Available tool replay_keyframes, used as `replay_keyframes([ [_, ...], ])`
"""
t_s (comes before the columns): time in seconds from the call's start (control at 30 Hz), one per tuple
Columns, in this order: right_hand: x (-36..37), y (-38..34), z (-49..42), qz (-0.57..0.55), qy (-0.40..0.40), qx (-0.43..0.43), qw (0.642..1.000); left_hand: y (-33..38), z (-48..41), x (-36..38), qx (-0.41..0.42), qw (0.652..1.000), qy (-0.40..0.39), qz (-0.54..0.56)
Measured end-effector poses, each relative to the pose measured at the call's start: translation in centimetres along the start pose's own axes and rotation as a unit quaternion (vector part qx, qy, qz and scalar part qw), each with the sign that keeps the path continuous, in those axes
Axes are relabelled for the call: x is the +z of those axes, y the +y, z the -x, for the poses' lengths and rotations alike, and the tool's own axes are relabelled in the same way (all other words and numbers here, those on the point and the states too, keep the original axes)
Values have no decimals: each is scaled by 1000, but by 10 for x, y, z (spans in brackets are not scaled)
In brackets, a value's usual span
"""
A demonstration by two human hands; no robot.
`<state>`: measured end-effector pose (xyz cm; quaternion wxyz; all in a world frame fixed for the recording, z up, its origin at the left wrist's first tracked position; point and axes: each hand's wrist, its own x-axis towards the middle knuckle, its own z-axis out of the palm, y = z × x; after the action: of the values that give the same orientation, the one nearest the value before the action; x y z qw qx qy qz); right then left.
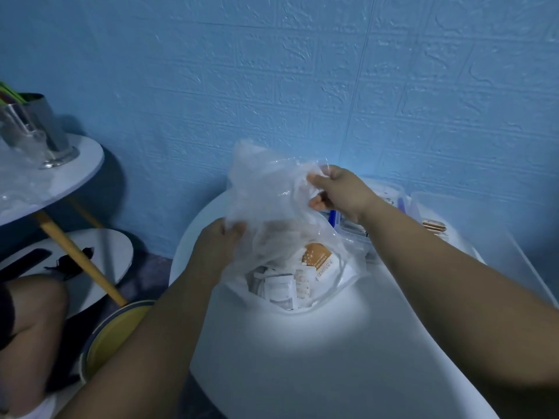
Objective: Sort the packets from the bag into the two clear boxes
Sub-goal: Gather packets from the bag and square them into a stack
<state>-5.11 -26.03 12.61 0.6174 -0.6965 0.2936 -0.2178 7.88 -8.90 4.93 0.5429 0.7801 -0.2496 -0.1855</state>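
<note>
Pinching bag [272, 189] mouth open, near side with left hand [216, 246], far side with right hand [338, 192], both curled on plastic, packets [287, 282] inside.

A thin clear bag [272, 192] stands crumpled, its top pulled up, with white and orange packets [287, 285] heaped in its bottom. Just right of it sits a blue-clipped clear box [355, 235]. Beside that is a second clear box [472, 210] holding brown packets.

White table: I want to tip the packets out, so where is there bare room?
The near half of the table, between the bag and its front edge, is bare, as is a strip along the rim outside the left hand. Far right is crowded: two clear boxes beside the bag.
</note>
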Motion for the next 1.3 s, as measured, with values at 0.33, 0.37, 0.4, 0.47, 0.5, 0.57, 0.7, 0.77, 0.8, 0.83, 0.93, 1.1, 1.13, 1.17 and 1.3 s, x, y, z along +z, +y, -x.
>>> replay_keyframes([
  [0.33, 5, 44, 36, 274, 62, -160, 946, -20, 1, 3, -38, 997, 66, -9],
  [0.37, 7, 48, 46, 289, 71, -192, 935, -20, 9, 1, -13, 995, 94, -25],
  [0.4, 8, 53, 56, 297, 62, -208, 930, -22, 18, -1, 38, 989, 135, -56],
  [0.47, 10, 65, 75, 310, 11, -210, 927, -21, 40, -1, 207, 952, 197, -113],
  [0.5, 12, 72, 83, 321, -7, -207, 924, -19, 52, 2, 286, 931, 185, -127],
  [0.57, 14, 85, 91, 339, -1, -200, 919, -21, 71, 13, 372, 909, 92, -166],
  [0.7, 16, 101, 85, 395, 4, -141, 908, -37, 72, 29, 359, 889, -6, -284],
  [0.77, 18, 102, 80, 403, 4, -105, 909, -40, 65, 32, 333, 883, -26, -329],
  [0.8, 21, 102, 78, 403, 10, -89, 911, -39, 62, 34, 323, 879, -34, -350],
  [0.83, 23, 102, 76, 406, 15, -72, 911, -37, 59, 35, 316, 873, -36, -369],
  [0.93, 30, 100, 73, 386, 32, -30, 921, -29, 53, 40, 321, 862, -28, -391],
  [1.1, 23, 101, 74, 189, 92, 5, 978, -24, 48, 39, 327, 896, 6, -300],
  [1.13, 19, 99, 76, 161, 106, 2, 981, -20, 48, 37, 318, 909, 19, -268],
  [1.17, 15, 97, 77, 149, 123, -6, 981, -18, 49, 34, 314, 918, 38, -238],
  [1.3, 0, 81, 88, 116, 170, -83, 975, -1, 63, 27, 295, 935, 129, -146],
])
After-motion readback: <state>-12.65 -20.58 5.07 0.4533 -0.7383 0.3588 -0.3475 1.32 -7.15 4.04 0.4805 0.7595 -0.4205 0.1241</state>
